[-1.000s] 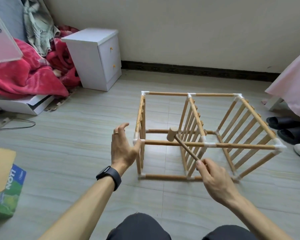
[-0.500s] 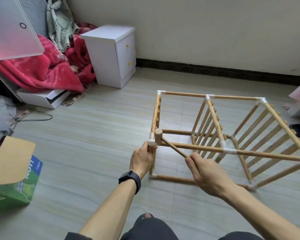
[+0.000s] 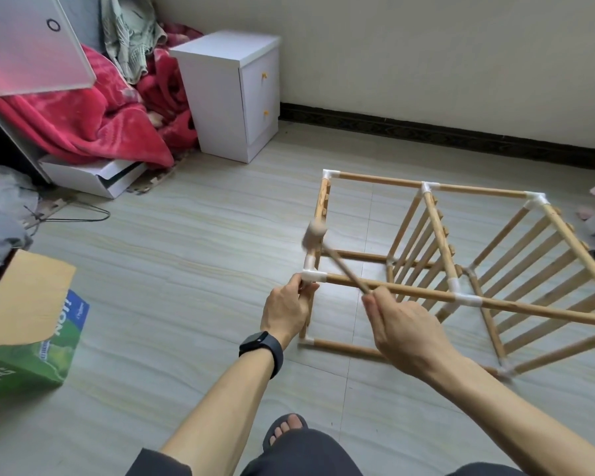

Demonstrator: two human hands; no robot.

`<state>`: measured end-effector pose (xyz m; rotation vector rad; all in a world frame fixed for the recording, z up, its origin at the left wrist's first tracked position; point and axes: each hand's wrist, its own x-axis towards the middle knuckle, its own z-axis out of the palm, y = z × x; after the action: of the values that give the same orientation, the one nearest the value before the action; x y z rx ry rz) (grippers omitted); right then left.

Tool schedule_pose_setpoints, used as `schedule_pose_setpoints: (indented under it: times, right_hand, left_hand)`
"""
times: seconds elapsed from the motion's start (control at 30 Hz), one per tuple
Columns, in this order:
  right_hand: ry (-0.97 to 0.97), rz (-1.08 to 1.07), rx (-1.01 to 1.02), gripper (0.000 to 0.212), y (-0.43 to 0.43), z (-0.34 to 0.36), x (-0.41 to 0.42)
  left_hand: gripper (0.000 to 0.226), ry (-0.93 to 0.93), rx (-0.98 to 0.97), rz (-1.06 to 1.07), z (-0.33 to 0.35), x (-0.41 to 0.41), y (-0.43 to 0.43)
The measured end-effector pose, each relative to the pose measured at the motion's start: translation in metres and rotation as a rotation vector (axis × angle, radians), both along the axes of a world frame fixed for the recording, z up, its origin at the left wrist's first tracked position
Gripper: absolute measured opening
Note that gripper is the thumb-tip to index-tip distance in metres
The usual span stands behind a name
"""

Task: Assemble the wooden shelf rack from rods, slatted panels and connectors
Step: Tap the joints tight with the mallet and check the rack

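Lying on the floor (image 3: 186, 252), one rack (image 3: 378, 180) shows three slatted panels (image 3: 438, 231); left hand (image 3: 285, 314) grips its near white corner connector (image 3: 314, 276), right hand (image 3: 402, 328) holds one mallet (image 3: 313, 233), head blurred above.

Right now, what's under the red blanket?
A white box pokes out on the floor below the blanket's lower edge. Its back part, and anything else beneath, is covered by the blanket.
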<state>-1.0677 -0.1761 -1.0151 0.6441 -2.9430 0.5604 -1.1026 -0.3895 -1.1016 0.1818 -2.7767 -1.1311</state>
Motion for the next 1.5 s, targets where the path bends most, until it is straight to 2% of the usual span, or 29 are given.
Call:
schedule_pose_setpoints:
  times: [0.03, 0.07, 0.17, 0.2, 0.23, 0.3, 0.37, 0.47, 0.57, 0.67, 0.77, 0.87, 0.97, 1.13, 1.23, 1.37, 1.43, 1.5]
  right_hand:
    - [-0.063, -0.026, 0.088, 0.039, 0.001, -0.001, 0.0]
    - [-0.076, -0.025, 0.09, 0.041, 0.002, -0.002, -0.001]
    - [0.06, 0.05, -0.202, 0.039, 0.003, 0.0, 0.001]
    - [0.048, 0.063, -0.206, 0.037, 0.003, -0.001, 0.003]
    - [-0.005, 0.057, -0.136, 0.035, 0.001, 0.0, 0.002]
    - [-0.139, -0.017, 0.165, 0.036, -0.002, -0.002, 0.002]
    - [-0.151, -0.05, 0.224, 0.039, 0.001, -0.004, 0.001]
    - [-0.166, -0.045, 0.097, 0.039, 0.01, 0.0, 0.001]
    - [-0.245, -0.139, -0.068, 0.039, 0.033, 0.0, 0.006]
    - [-0.2, -0.238, -0.283, 0.041, 0.065, -0.002, 0.018]
    - [-0.082, -0.439, -0.533, 0.044, 0.103, -0.007, 0.032]
    - [-0.024, -0.671, -0.686, 0.046, 0.144, -0.013, 0.039]
    - [-0.023, -0.861, -0.763, 0.044, 0.182, -0.023, 0.036]
    - [0.129, -1.102, -0.869, 0.037, 0.23, -0.048, 0.025]
    - [0.077, -1.201, -0.993, 0.032, 0.248, -0.063, 0.018]
    - [-0.051, -1.233, -1.095, 0.033, 0.268, -0.085, 0.01]
    - [-0.129, -1.223, -1.124, 0.034, 0.275, -0.093, 0.009]
    - [-0.164, -1.215, -1.121, 0.037, 0.279, -0.103, 0.009]
  left_hand:
    - [0.034, -0.01, -0.002, 0.005, 0.001, 0.0, 0.0]
    - [0.034, -0.016, -0.002, 0.004, 0.0, 0.0, 0.0]
    - [0.032, 0.001, 0.006, -0.003, 0.0, 0.001, -0.001]
    - [0.031, 0.007, 0.004, -0.003, -0.001, 0.001, -0.001]
    - [0.03, 0.012, 0.006, -0.003, -0.001, 0.001, -0.001]
    - [0.029, 0.007, 0.007, 0.002, 0.0, 0.001, 0.0]
    - [0.029, -0.019, -0.006, -0.018, 0.002, 0.0, -0.001]
    - [0.029, -0.061, -0.095, -0.032, 0.006, -0.004, -0.013]
    - [0.032, -0.161, -0.199, 0.014, 0.016, -0.016, -0.026]
    - [0.019, -0.275, -0.243, 0.07, 0.031, -0.032, -0.035]
    - [0.07, -0.262, -0.238, 0.115, 0.053, -0.042, -0.034]
    - [0.081, -0.151, -0.349, -0.014, 0.08, -0.051, -0.009]
    - [0.072, -0.095, -0.427, -0.223, 0.105, -0.06, 0.045]
    - [0.054, 0.02, -0.618, -0.636, 0.122, -0.058, 0.159]
    - [0.048, 0.142, -0.758, -0.853, 0.111, -0.045, 0.22]
    - [0.033, -0.008, -0.723, -0.94, 0.085, -0.04, 0.283]
    - [0.033, -0.087, -0.606, -0.895, 0.07, -0.041, 0.299]
    - [0.04, -0.068, -0.521, -0.777, 0.059, -0.042, 0.304]
